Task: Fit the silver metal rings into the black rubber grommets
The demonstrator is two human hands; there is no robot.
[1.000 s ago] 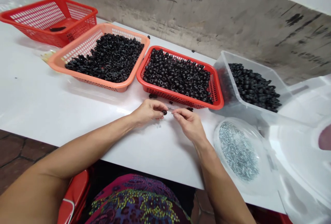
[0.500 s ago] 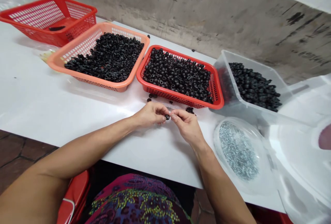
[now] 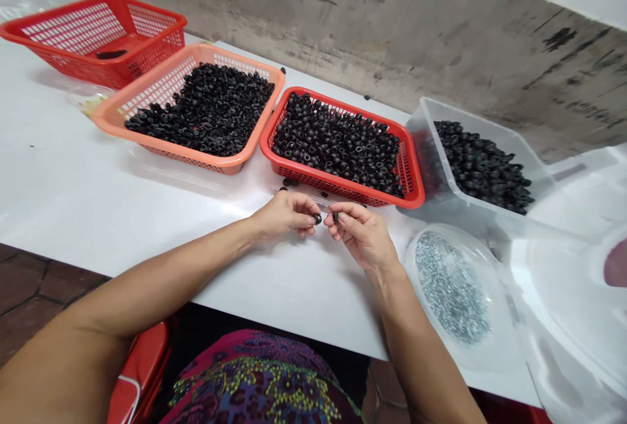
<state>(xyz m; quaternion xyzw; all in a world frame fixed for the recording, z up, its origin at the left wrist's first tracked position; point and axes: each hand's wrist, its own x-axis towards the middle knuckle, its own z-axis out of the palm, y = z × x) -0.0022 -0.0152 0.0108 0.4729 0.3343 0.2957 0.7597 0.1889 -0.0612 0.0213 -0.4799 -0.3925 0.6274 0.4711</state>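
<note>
Between thumb and fingertips, my left hand [image 3: 292,213] pinches a small black ring-like part [image 3: 317,219]. A short gap to the right, my right hand [image 3: 360,229] is closed on a second small black piece [image 3: 336,216]. Both hands hover over the white table just in front of a red basket [image 3: 418,189] heaped with round black parts [image 3: 337,143] that have holes. To its left, an orange basket [image 3: 112,129] holds smaller black pieces [image 3: 210,107]. A few loose black parts [image 3: 290,181] lie beside the red basket.
A clear bin [image 3: 443,176] of black parts [image 3: 482,166] stands at the right. Nearer me is a round clear container [image 3: 411,254] of small shiny metal pieces [image 3: 450,290]. At the far left stands another red basket [image 3: 29,38]. A concrete wall [image 3: 313,19] runs behind the table.
My hands were together at one black part. My right hand has drawn slightly right, and a small black piece now shows in its fingers. The left hand stays nearly still.
</note>
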